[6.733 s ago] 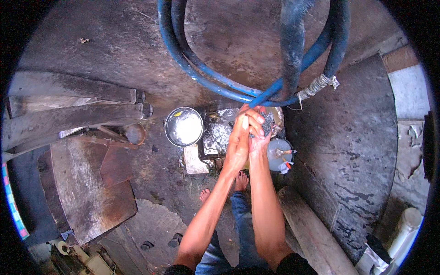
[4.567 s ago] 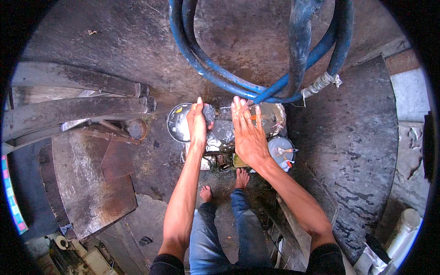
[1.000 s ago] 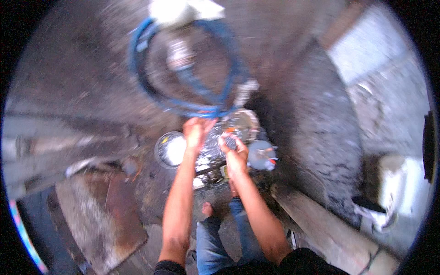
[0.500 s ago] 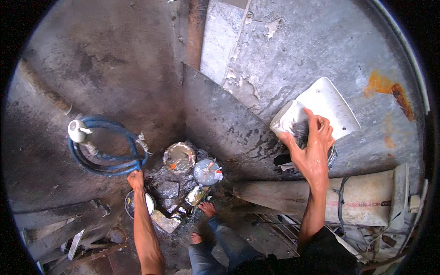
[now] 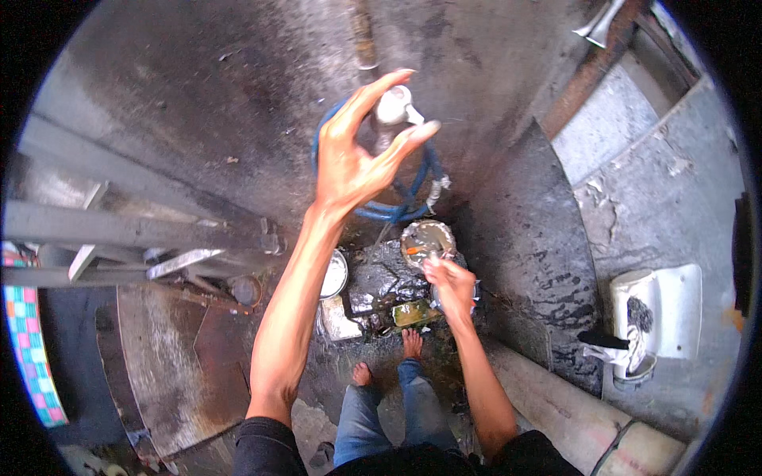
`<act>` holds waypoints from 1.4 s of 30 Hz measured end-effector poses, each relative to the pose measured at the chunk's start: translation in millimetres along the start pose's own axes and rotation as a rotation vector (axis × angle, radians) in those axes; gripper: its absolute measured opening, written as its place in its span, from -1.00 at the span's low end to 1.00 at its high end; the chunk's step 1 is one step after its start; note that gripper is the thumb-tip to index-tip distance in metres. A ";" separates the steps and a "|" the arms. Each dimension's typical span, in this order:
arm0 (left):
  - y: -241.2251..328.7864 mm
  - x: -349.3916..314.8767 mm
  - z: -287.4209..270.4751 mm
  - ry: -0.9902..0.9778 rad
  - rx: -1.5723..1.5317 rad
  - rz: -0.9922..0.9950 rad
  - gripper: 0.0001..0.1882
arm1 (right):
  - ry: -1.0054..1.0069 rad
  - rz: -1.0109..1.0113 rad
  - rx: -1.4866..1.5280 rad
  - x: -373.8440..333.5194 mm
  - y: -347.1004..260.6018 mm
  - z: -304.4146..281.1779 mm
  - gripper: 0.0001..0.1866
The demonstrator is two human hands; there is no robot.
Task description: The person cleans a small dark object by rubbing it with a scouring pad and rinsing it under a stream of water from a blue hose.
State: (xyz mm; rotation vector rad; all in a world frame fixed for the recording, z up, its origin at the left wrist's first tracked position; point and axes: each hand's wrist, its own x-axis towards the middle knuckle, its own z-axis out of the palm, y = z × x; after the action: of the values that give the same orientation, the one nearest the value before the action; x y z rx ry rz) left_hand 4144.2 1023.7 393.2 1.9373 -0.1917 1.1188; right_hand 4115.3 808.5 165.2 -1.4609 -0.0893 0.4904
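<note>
My left hand (image 5: 353, 163) is raised with thumb and fingers spread apart. Between them shows a white tap (image 5: 393, 105) on the wall; whether my fingers touch it I cannot tell. A coiled blue hose (image 5: 385, 213) hangs around the tap, partly behind my hand. Lower down, my right hand (image 5: 451, 282) has its fingers curled in, a little blurred; anything inside them is hidden. It is just in front of a round tub (image 5: 429, 240) with murky contents and a small orange item. Part of another container is covered by that hand.
A white-filled bucket (image 5: 334, 274) stands left of the wet floor slab. A yellowish-green packet (image 5: 411, 313) lies before my feet. On the right wall, a white holder (image 5: 675, 309) carries a dark scouring pad (image 5: 639, 315). A thick pale pipe (image 5: 571, 404) runs at lower right; metal beams (image 5: 119, 234) are at left.
My view has swung left. My right hand has left the scouring pad in the wall holder and come down by the tub. My left hand has risen from below the hose to the tap.
</note>
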 end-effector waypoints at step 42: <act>-203.4 -294.6 74.0 0.801 -0.923 -1.269 -0.62 | -0.192 -0.555 -0.616 88.3 100.0 131.0 -0.36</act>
State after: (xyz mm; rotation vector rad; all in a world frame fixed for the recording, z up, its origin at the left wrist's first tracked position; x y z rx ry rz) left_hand 4122.2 1013.9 28.4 0.4293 0.7408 0.6004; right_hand 4122.3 965.8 64.5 -1.8861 -0.8360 0.1406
